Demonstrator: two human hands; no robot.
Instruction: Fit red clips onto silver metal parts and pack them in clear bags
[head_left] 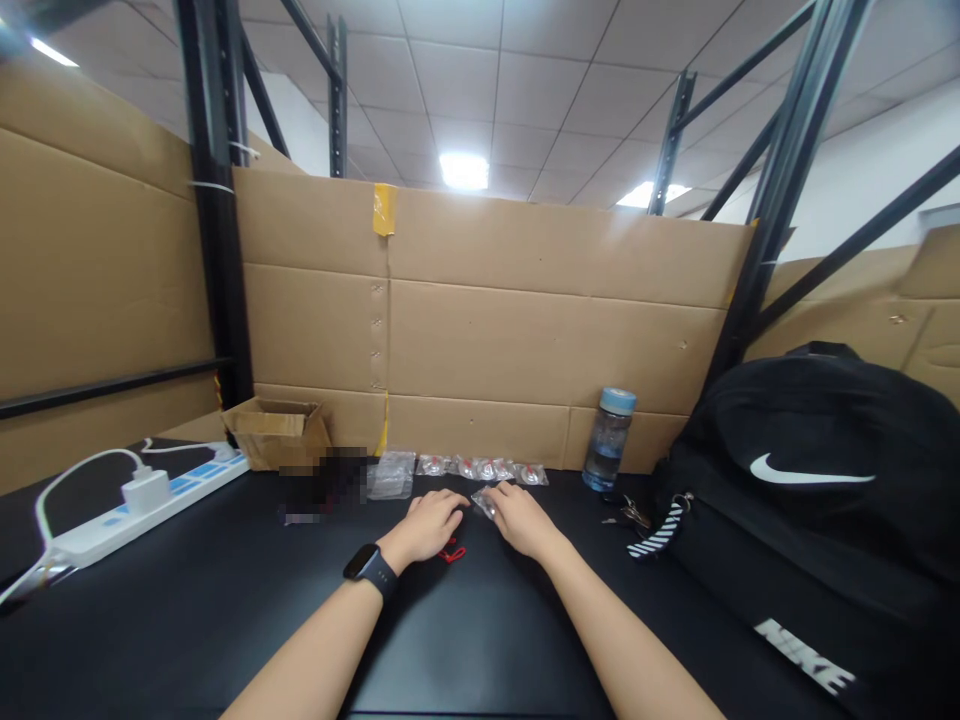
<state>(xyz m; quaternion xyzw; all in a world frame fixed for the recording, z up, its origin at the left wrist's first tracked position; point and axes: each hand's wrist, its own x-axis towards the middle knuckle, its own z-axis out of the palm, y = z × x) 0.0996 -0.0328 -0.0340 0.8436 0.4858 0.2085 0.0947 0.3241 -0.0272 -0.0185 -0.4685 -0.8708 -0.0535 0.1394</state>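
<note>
Packets (491, 469), bottle (606, 445) on black table (469, 640)

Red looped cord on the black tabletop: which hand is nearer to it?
Left. The left hand is close beside the red looped cord, at its upper left; the right hand is farther off, to the cord's right.

Bright ceiling light (464, 171) glaring; edges stretched, slight softness
</note>
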